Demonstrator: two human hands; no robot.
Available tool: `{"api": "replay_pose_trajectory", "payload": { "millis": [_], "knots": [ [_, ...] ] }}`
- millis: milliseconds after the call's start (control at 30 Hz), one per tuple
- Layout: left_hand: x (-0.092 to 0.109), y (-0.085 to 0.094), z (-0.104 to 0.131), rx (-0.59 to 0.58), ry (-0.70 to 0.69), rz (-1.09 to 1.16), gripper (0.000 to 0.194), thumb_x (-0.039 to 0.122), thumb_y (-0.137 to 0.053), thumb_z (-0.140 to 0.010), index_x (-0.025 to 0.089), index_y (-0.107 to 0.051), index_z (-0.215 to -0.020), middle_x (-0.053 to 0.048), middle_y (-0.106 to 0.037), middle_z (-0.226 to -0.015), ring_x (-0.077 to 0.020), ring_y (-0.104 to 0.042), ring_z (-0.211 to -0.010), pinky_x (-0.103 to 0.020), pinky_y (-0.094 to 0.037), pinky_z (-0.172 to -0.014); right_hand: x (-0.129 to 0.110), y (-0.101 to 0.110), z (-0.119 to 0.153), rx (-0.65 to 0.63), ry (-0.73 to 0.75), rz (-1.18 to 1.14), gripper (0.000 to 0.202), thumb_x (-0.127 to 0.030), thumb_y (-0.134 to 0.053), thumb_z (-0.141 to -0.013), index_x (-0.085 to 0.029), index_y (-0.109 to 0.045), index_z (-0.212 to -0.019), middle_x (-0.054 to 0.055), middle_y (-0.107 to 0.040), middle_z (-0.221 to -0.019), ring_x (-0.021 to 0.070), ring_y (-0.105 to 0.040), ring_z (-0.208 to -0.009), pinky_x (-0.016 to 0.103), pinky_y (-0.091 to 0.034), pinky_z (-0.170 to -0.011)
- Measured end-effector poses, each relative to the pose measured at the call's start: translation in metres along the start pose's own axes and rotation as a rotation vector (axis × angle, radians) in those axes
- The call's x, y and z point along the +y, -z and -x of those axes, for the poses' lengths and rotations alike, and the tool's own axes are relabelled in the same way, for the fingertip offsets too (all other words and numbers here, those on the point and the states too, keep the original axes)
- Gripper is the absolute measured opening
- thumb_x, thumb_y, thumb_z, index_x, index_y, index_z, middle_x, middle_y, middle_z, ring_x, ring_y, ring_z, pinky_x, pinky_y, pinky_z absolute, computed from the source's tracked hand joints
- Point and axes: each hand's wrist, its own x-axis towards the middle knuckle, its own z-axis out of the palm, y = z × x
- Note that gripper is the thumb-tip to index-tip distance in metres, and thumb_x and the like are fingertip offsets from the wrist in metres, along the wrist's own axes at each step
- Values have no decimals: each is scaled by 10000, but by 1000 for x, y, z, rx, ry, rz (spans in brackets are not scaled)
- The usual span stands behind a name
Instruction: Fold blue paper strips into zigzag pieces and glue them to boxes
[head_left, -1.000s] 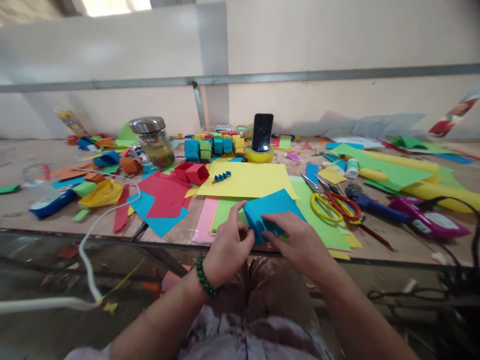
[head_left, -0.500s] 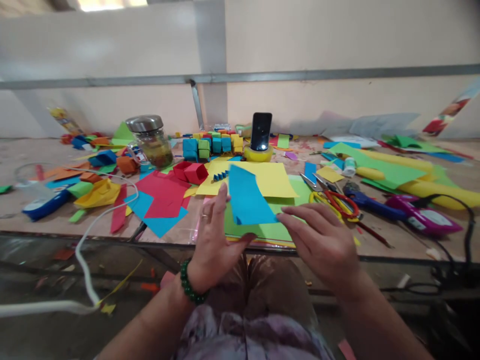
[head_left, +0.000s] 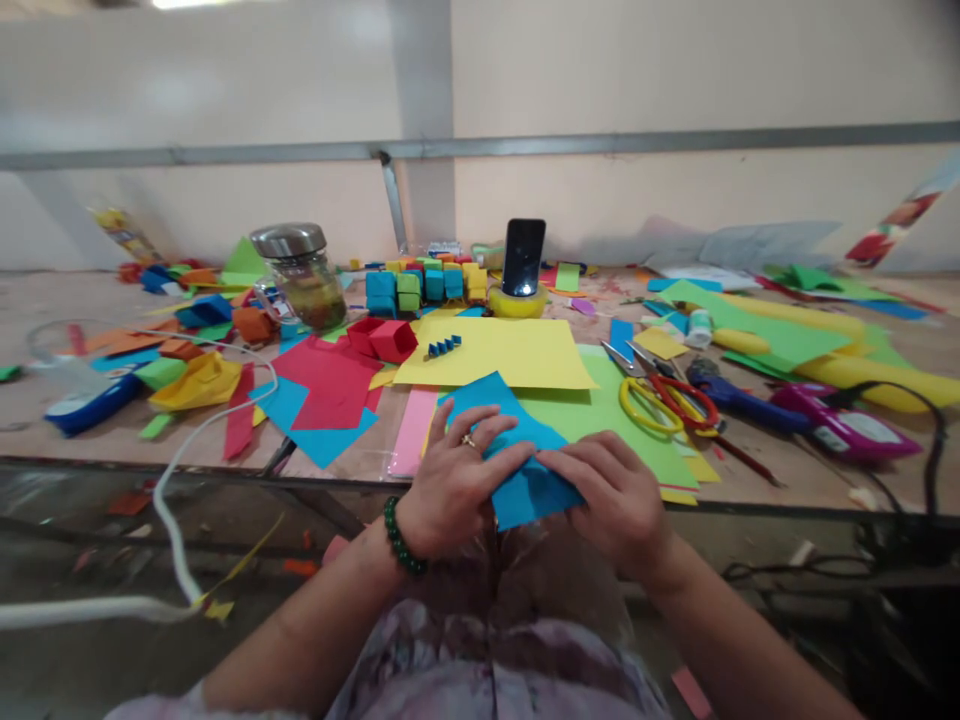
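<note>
blue sheet (head_left: pixel 536 490): between our hands, over the table's (head_left: pixel 367 475) near edge, with a crease across it.
left hand (head_left: pixel 457 480): fingers spread over the sheet, thumb side gripping near the crease.
right hand (head_left: pixel 619 495): fingertips pinching its right side.
crease: we seem to be folding; next calls for even edges, then firm pressing.
around: yellow sheet (head_left: pixel 517 355) beyond, scissors (head_left: pixel 651 405) to our right.
in the way: nothing blocks the fold; loose green sheets (head_left: pixel 637 440) might slip.

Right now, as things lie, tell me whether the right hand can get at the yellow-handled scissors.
Probably yes: the yellow-handled scissors lie just beyond the right hand, with seemingly only flat green paper between, though that hand holds the blue paper.
</note>
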Motion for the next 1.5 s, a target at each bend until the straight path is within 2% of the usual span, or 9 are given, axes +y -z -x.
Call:
{"api": "replay_pose_trajectory", "payload": {
  "millis": [200, 433, 600, 767, 1000, 1133, 1233, 1367, 1500],
  "knots": [
    [2, 6, -4, 314, -51, -218, 400, 246, -611, -830, 309, -582, -1223, -46, -621, -1209, -218, -460, -1038, -362, -360, -891, -3, 22, -3, 148, 170, 242, 192, -138, -663, -785, -242, -673, -946, 34, -659, -794, 180, -535, -805, 320, -478, -721],
    [-1, -1, 3, -253, 274, -118, 465, 181, -572, -808, 206, -546, -1272, -125, -521, -1324, -307, -438, -1137, -447, -371, -921, 2, -5, 18, -108, 33, 101, 265, -67, -450, -856, -156, -664, -984, 103, -693, -1047, 221, -578, -947, 379, -528, -798],
    [10, 12, 16, -228, 84, -59, 526, 154, -502, -856, 264, -436, -1366, -60, -475, -1387, -281, -441, -1119, -446, -352, -928, 1, -4, 23, -141, -37, 44, 355, -36, -444, -824, -111, -618, -1124, 127, -691, -1048, 241, -577, -973, 415, -528, -826],
    [15, 7, 24, -284, -4, 19, 442, 245, -505, -873, 207, -497, -1313, -53, -570, -1291, -266, -477, -1087, -446, -363, -894, -6, 0, 20, -163, -18, 24, 342, -36, -447, -772, -125, -653, -1031, 114, -696, -974, 244, -571, -910, 415, -530, -782],
    [8, -7, 23, 35, -21, -13, 300, 135, -482, -876, 204, -633, -1126, -72, -668, -1071, -206, -514, -872, -370, -447, -759, 0, 3, 20, -121, -75, -119, 395, 2, -442, -679, -139, -638, -992, 103, -691, -980, 224, -578, -922, 390, -536, -783],
    [7, 3, 17, 213, -130, -88, 330, 161, -575, -837, 197, -615, -1163, -76, -665, -1092, -195, -511, -876, -341, -469, -759, -9, 32, 18, 46, 47, 104, 241, -77, -554, -808, -190, -666, -989, 78, -706, -987, 215, -583, -1002, 374, -513, -870],
    [8, 10, 13, 296, -209, -114, 325, 171, -570, -842, 189, -620, -1163, -64, -668, -1091, -192, -516, -904, -327, -464, -767, -15, 45, 16, 90, 85, 220, 240, -105, -677, -767, -240, -679, -965, 14, -717, -939, 171, -568, -1037, 324, -460, -974],
    [9, 5, 14, 82, -50, -68, 363, 134, -565, -818, 192, -610, -1174, -60, -660, -1142, -228, -518, -982, -384, -434, -833, -4, 27, 15, -13, 100, 125, 218, -89, -545, -837, -185, -669, -988, 63, -719, -983, 207, -575, -1044, 373, -500, -901],
    [9, -3, 19, -192, 86, 61, 428, 216, -586, -772, 230, -597, -1200, -55, -640, -1190, -272, -532, -1010, -452, -398, -845, 9, 3, 16, -196, -71, -53, 362, -41, -417, -808, -173, -648, -1053, 95, -703, -1011, 213, -605, -923, 395, -542, -782]
  ]
}}
